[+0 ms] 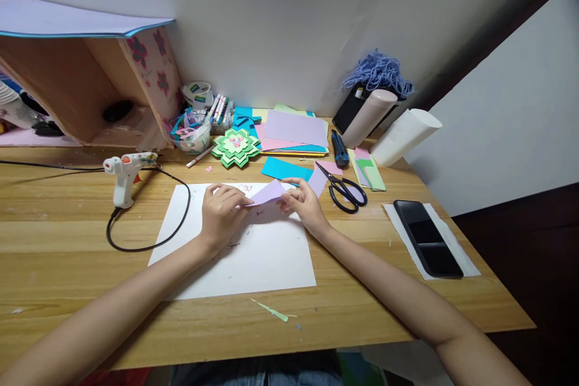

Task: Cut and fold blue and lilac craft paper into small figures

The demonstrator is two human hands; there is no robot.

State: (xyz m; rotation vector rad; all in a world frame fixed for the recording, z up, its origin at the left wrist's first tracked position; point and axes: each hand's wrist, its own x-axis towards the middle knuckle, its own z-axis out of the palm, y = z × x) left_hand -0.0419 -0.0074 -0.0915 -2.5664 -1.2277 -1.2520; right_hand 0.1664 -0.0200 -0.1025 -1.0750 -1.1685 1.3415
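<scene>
A piece of lilac paper [268,192] is held above a white sheet [271,259] on the wooden table. My left hand [223,212] pinches its left end, and my right hand [304,204] grips its right end between thumb and fingers. The paper looks bent or folded along its length. Just behind my hands lie a blue paper strip [286,172] and another lilac piece [318,180]. Black-handled scissors [347,192] rest beside my right hand, blades toward the back left. A layered green paper flower [236,148] sits beyond my left hand.
A white glue gun [124,178] stands at left, its black cord looping onto the sheet. Behind are a tub of scraps [194,139], markers [220,108], stacked coloured paper [296,128] and a utility knife [339,149]. A phone [427,238] lies right; a paper roll [404,137] leans behind.
</scene>
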